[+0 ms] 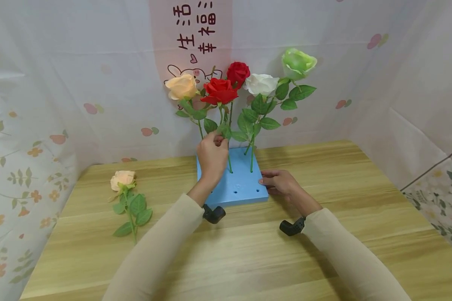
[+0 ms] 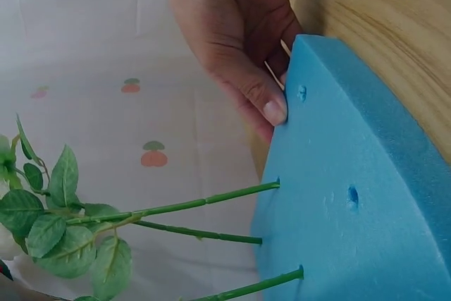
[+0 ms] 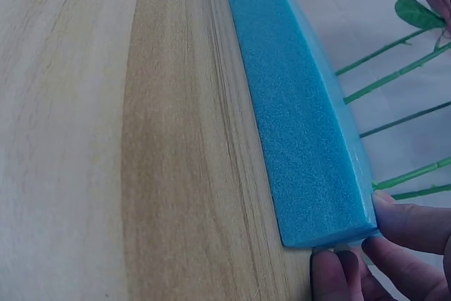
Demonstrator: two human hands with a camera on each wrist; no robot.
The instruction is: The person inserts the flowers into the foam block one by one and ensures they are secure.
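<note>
My left hand (image 1: 212, 156) pinches the leafy stem of a red rose (image 1: 220, 91) above a blue foam block (image 1: 245, 184). That stem runs down into a hole in the block. My right hand (image 1: 282, 184) holds the block's right edge; in the right wrist view its thumb (image 3: 409, 223) lies on the top edge, with fingers against the side. Also standing over the block are a second red rose (image 1: 238, 73), a peach rose (image 1: 182, 87), a white rose (image 1: 261, 84) and a green rose (image 1: 298, 64). My left hand hides part of the block's left side.
Another peach rose (image 1: 122, 179) lies on the wooden table (image 1: 241, 251) to the left, its stem pointing toward me. Holes such as this front hole (image 1: 235, 192) show along the block's near side. A printed cloth (image 1: 109, 92) hangs behind the table.
</note>
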